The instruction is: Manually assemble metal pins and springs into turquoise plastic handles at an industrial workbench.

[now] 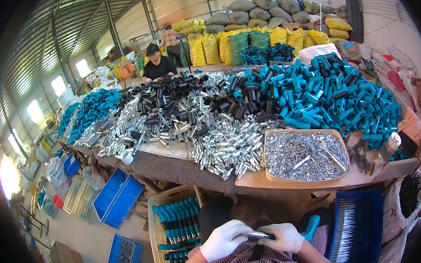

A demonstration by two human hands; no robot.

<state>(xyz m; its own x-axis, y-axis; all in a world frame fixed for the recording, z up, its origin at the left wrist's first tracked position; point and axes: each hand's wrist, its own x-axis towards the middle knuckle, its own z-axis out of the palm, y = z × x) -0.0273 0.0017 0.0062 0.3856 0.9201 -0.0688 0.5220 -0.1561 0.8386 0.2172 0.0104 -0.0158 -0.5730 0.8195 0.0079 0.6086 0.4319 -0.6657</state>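
White gloves cover both my hands, which are together over my lap at the bottom of the view. Between them lies a tool with a curved teal handle [311,227], a dark middle and a silver metal end. My left hand [225,240] closes its fingers round the metal end. My right hand [282,238] is wrapped round the middle, with the teal handle sticking out past it. Left of my lap, a cream crate [154,226] holds rows of similar tools. On my right, a blue bin [368,232] contains a stack of thin silver rods [344,234].
Ahead, the table [150,164] bears heaps of silver metal parts [225,147], black sleeves [170,98] and teal handles [332,96]. A tray [307,155] of small metal pieces sits near its edge, with a bottle [390,146] to the right. Across the table works another person [159,66].
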